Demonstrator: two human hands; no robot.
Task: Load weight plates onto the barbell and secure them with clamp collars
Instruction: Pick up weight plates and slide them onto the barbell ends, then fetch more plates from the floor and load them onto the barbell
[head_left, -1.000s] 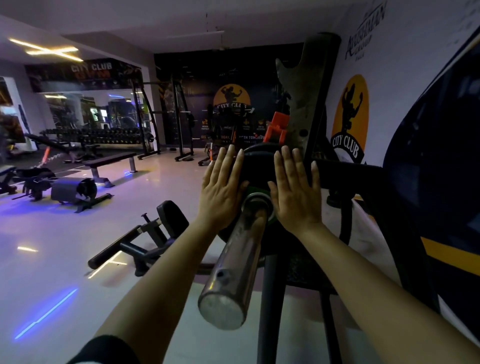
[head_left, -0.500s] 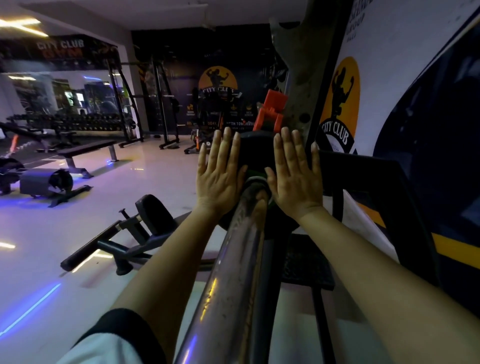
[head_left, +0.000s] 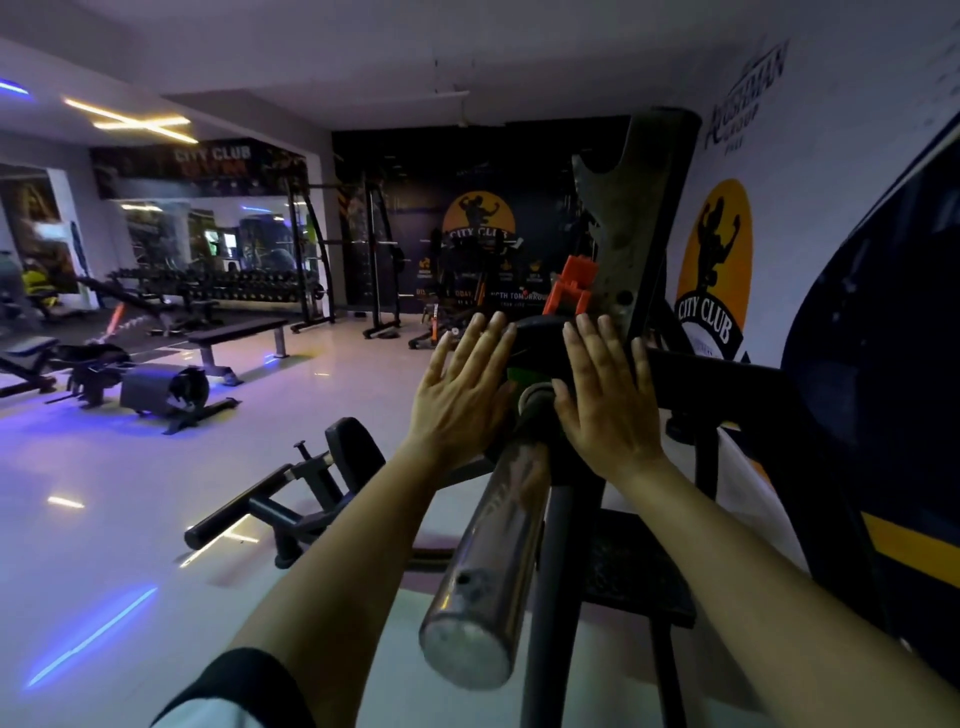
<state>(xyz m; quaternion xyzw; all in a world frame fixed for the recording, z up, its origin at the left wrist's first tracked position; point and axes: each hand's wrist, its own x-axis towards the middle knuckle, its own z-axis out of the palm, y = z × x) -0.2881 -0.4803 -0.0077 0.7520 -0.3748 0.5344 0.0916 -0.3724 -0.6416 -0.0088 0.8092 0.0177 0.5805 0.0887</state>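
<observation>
head cam | worn on head | faces forward-down along barbell (head_left: 488, 561) | close | single view

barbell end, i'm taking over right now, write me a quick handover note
Left hand: open, fingers straight, flat against the weight plate, left of the barbell sleeve.
Right hand: open, flat against the same plate, right of the sleeve.
Done: one dark plate is on the sleeve, close to the rack upright.
Left: no clamp collar shows on the sleeve in front of the plate; fit one, probably after a final push.
</observation>
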